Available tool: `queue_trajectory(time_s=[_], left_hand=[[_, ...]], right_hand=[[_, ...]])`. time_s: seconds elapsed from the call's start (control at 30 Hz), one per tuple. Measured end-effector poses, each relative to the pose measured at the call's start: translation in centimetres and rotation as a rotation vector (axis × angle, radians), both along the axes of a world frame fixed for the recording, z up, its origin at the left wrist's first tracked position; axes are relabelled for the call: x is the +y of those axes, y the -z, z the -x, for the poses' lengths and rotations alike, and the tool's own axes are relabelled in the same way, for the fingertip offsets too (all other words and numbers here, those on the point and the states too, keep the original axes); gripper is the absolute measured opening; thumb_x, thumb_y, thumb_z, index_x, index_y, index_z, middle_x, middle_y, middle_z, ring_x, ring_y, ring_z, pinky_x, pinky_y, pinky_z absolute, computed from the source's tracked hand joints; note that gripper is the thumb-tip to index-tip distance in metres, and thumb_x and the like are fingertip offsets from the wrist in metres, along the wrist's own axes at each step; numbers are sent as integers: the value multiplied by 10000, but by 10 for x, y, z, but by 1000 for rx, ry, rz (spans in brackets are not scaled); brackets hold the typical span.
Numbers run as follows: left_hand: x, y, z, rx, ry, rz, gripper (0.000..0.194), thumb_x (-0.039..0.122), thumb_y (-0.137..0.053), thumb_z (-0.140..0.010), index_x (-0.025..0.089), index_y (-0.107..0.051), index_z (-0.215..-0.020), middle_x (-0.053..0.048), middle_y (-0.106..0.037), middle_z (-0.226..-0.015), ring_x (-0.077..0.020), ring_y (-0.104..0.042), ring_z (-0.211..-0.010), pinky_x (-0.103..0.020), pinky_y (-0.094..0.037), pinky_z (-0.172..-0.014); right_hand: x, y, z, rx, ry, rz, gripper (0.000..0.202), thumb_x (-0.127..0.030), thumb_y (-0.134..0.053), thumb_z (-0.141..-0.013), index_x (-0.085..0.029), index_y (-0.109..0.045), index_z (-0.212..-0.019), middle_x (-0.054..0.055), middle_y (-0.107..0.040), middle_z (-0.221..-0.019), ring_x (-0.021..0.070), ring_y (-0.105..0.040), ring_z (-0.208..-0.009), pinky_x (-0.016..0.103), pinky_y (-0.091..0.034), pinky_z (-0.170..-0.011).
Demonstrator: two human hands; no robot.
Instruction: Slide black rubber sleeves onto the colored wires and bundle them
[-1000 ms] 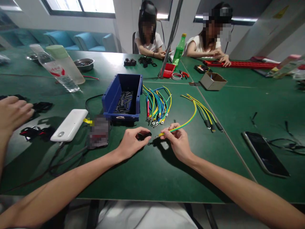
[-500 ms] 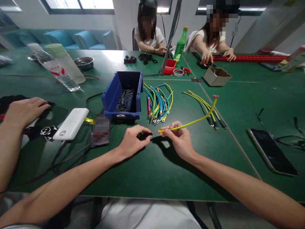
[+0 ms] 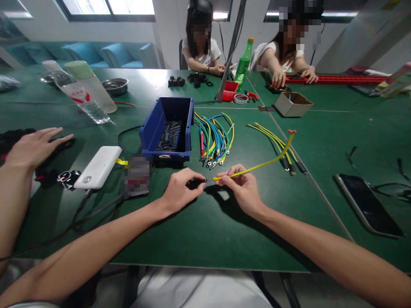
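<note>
My right hand [image 3: 242, 188] pinches a yellow wire [image 3: 257, 166] near its end, where a small metal terminal [image 3: 210, 179] sticks out to the left. The wire's far end curves up to bare copper strands. My left hand [image 3: 181, 190] is closed, thumb and forefinger pinching a small black sleeve [image 3: 204, 180], mostly hidden by the fingers. Sleeve and terminal meet or nearly meet; I cannot tell which. Behind my left hand stands a blue bin [image 3: 146, 147] holding several black sleeves [image 3: 170, 134]. A bundle of yellow, green and blue wires [image 3: 216, 137] with ring terminals lies beyond my hands.
Several yellow wires with black sleeves [image 3: 284, 162] lie right. A phone [image 3: 367, 205] is far right, a white power bank [image 3: 98, 167] left. Another person's hand [image 3: 32, 145] rests at the left edge. Bottles [image 3: 78, 94], a carton [image 3: 293, 105] and two people are farther back.
My hands keep nearly the same pose around the sleeve and wire. At the left, the other person's fingers have spread and lifted slightly. The view has shifted a little.
</note>
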State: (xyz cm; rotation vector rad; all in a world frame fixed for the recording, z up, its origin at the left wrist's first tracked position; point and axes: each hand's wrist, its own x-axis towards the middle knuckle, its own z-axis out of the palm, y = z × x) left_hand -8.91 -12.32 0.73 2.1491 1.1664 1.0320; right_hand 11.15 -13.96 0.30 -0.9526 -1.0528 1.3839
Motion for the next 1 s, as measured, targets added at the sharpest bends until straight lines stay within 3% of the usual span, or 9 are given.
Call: queue_trajectory(time_s=[0.2,0.53,0.83,1.0], left_hand=[[0,0,-1,-1,36,-71,105,131,-651,-748,165,-701,-834,-31,-691,-782,-139,-614,-733,-255,-476,-678],[1,0,0,-10,-12,39,120,165,-677,-732,159,-707,-847,-20,-681,-736,-102,-569,-607,-217,-441,-566],[1,0,1,-24,26,-112,103,133,-646,-749,160,-699,-833,-41,-692,-780,-139,-613,-722,-255,-475,-672],[3,-1,1,-33,-4,25,100,155,-672,-730,162,-706,-823,-20,-683,-727,-106,-571,-617,-223,-441,-583]], right_hand=[[1,1,0,2,-6,-8,255,-272,-722,-769,-210,-480,-818,-4,-687,-824,144,-694,-695,283,-556,-691],[4,3,-2,56,-21,-15,235,-227,-736,-752,-207,-509,-807,-36,-625,-793,136,-690,-696,273,-550,-686],[7,5,-2,73,-19,8,211,-206,-758,-729,-204,-554,-786,-23,-661,-760,137,-680,-682,269,-537,-668],[6,4,-1,74,-21,16,199,-199,-761,-724,-206,-571,-785,-21,-672,-770,137,-680,-684,273,-536,-679]])
